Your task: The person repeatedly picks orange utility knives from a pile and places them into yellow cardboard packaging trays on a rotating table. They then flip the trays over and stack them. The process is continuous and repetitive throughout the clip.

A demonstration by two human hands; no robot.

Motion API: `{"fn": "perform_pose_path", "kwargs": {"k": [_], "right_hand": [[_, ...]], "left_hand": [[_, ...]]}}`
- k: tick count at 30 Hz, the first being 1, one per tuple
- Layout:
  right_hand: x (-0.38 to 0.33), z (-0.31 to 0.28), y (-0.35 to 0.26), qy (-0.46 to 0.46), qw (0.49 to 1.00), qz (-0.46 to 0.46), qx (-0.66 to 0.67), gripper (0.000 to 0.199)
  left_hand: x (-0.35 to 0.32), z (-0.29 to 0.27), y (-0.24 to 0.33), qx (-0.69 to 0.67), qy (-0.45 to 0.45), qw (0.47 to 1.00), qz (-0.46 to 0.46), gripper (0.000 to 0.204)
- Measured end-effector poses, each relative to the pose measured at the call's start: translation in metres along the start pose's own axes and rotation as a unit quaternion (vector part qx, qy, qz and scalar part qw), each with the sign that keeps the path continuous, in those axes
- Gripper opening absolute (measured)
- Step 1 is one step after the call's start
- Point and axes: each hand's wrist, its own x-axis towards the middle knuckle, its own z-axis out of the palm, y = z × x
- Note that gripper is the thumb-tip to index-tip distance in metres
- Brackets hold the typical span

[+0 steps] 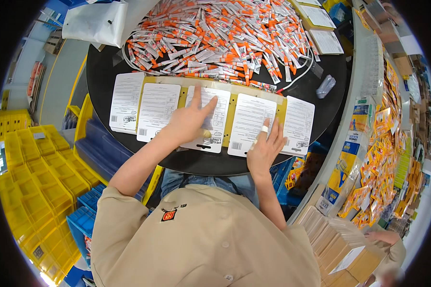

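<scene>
Several white printed blister cards lie in a row along a yellow board [230,112] at the near side of a round black table. My left hand [189,122] rests over the middle card [218,125], two fingers stretched forward and apart; the palm hides part of that card. My right hand [267,146] lies on the lower right part of the card to its right [250,117], its fingers extended and one wrapped in white tape. Neither hand shows anything gripped. Just beyond the board spreads a big heap of small white tubes with orange caps [225,40].
A white cable [299,79] loops round the heap's edge. More stacked cards [325,42] lie far right, near a crumpled clear plastic piece [326,86]. Yellow crates [38,177] stand left; cartons [337,244] and orange packets [376,162] are right. Another person's arm [384,236] shows lower right.
</scene>
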Motion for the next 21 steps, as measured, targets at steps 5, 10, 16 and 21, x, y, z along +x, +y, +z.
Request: {"fn": "perform_pose_path", "kwargs": {"k": [5,10,16,21], "right_hand": [[0.069,0.024,0.101,0.107,0.990,0.063,0.059,0.052],[0.139,0.073,0.289,0.034,0.832,0.476,0.284,0.072],[0.080,0.129,0.310,0.142,0.860,0.459,0.172,0.052],[-0.026,0.125,0.193,0.129,0.795,0.466,0.367,0.065]], "left_hand": [[-0.007,-0.006,-0.014,-0.107,0.084,0.991,-0.011,0.094],[-0.057,-0.004,-0.072,-0.177,0.141,0.960,-0.166,0.075],[-0.040,-0.021,-0.103,-0.092,0.250,0.954,-0.139,0.066],[-0.071,-0.073,-0.065,-0.309,0.436,0.834,-0.140,0.033]]}}
